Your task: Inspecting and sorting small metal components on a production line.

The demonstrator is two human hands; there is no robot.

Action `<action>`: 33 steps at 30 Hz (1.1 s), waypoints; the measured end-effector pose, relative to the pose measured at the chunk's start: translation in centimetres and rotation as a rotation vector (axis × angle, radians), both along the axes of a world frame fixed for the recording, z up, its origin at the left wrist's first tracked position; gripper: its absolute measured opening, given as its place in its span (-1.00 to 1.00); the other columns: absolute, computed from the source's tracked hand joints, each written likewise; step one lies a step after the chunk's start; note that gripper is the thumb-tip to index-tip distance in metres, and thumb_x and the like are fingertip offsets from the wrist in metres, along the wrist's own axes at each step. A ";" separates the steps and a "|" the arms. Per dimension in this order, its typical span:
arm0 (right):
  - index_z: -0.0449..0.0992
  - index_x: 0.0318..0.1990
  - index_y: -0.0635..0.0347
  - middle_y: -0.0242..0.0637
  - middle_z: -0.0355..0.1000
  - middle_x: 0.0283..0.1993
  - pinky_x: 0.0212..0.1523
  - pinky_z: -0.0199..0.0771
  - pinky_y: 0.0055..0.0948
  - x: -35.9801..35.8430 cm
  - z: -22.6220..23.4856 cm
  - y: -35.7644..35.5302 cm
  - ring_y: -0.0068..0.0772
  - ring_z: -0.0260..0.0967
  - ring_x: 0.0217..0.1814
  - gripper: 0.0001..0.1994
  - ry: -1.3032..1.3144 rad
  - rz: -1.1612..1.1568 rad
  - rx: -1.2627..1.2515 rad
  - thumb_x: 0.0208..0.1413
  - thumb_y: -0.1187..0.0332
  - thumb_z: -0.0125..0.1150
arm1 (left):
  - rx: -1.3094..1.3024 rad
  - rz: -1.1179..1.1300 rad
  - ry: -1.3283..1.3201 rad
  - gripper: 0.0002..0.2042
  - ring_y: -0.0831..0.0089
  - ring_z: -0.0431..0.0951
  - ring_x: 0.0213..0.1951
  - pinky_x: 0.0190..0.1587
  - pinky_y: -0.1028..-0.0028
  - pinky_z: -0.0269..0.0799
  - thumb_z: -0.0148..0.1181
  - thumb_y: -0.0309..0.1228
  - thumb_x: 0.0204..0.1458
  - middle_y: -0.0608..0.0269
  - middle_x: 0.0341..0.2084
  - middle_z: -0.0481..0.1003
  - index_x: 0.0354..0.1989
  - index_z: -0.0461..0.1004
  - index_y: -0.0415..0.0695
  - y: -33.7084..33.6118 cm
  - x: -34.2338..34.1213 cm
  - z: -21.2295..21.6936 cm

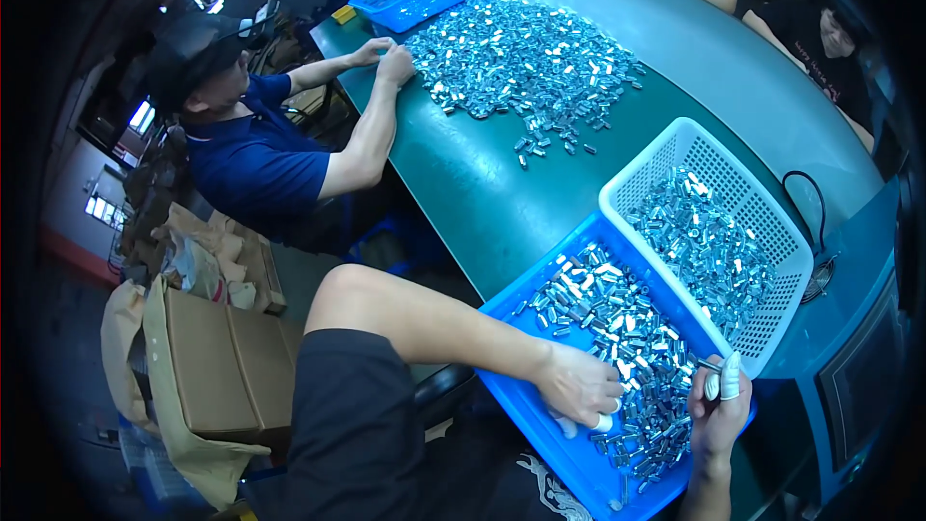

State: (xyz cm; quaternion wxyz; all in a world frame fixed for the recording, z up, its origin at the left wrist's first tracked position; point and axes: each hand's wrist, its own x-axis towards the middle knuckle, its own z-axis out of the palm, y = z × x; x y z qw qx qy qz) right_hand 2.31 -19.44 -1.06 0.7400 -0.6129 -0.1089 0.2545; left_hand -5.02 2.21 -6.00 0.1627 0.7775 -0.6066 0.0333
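Your right hand (716, 415), white covers on some fingertips, pinches one small metal piece (709, 366) above the near right side of a blue tray (588, 468). Your left hand (579, 384) dips into that tray, fingers curled down against a heap of similar pieces (656, 347); whether it grips any, you cannot tell. Touching the tray's far side, a white basket (741, 188) holds more. Farther up the green table (463, 188), a co-worker in dark blue (260, 159) has both hands at a wide pile (531, 58).
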 end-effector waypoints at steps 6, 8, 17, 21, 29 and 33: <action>0.32 -0.50 0.23 -0.40 0.20 -0.69 -0.79 -0.04 -0.70 0.1 -0.4 0.0 -0.71 -0.01 -0.78 -0.54 0.009 0.024 0.011 0.27 0.03 -0.21 | -0.013 -0.020 -0.186 -0.89 0.33 0.44 -0.40 -0.34 0.34 0.33 0.00 -0.35 -0.09 0.30 -0.58 0.39 -0.55 0.39 -0.08 -1.8 1.4 -0.9; 0.33 -0.47 0.23 -0.40 0.21 -0.69 -0.79 -0.04 -0.70 0.1 -0.2 0.3 -0.71 -0.01 -0.78 -0.55 0.020 0.024 0.010 0.27 0.03 -0.21 | -0.048 -0.026 -0.202 -0.83 0.30 0.43 -0.38 -0.32 0.31 0.29 0.05 -0.26 -0.12 0.27 -0.57 0.38 -0.56 0.38 -0.09 -2.2 1.7 -1.2; 0.28 -0.61 0.20 -0.43 0.18 -0.72 -0.77 -0.09 -0.72 0.0 0.5 0.8 -0.75 -0.05 -0.78 -0.51 0.060 -0.071 -0.028 0.28 0.06 -0.22 | -0.290 -0.103 -0.141 -0.77 0.29 0.37 -0.31 -0.21 0.29 0.21 0.06 -0.18 -0.13 0.25 -0.51 0.34 -0.56 0.36 -0.09 -5.4 0.8 -1.7; 0.27 -0.62 0.20 -0.44 0.18 -0.72 -0.77 -0.10 -0.71 0.0 0.3 0.8 -0.76 -0.05 -0.78 -0.51 0.045 -0.052 -0.022 0.28 0.07 -0.22 | -0.225 -0.014 -0.236 -0.83 0.32 0.35 -0.32 -0.22 0.32 0.21 0.04 -0.24 -0.16 0.28 -0.54 0.33 -0.59 0.40 -0.06 -5.6 1.4 -2.2; 0.28 -0.62 0.20 -0.44 0.18 -0.72 -0.77 -0.11 -0.71 -0.5 0.1 0.9 -0.75 -0.04 -0.77 -0.52 0.033 -0.089 -0.025 0.28 0.09 -0.21 | -0.225 0.016 -0.259 -0.84 0.32 0.36 -0.33 -0.22 0.32 0.21 0.04 -0.28 -0.16 0.29 -0.54 0.33 -0.66 0.40 -0.05 -5.4 1.7 -2.1; 0.30 -0.56 0.20 -0.42 0.21 -0.70 -0.77 -0.10 -0.71 -0.6 -0.1 0.5 -0.74 -0.02 -0.77 -0.56 -0.012 -0.026 -0.010 0.28 0.10 -0.20 | -0.199 -0.002 -0.287 -0.87 0.27 0.36 -0.36 -0.24 0.31 0.24 0.03 -0.34 -0.21 0.25 -0.55 0.32 -0.61 0.39 -0.13 -4.4 1.2 -2.0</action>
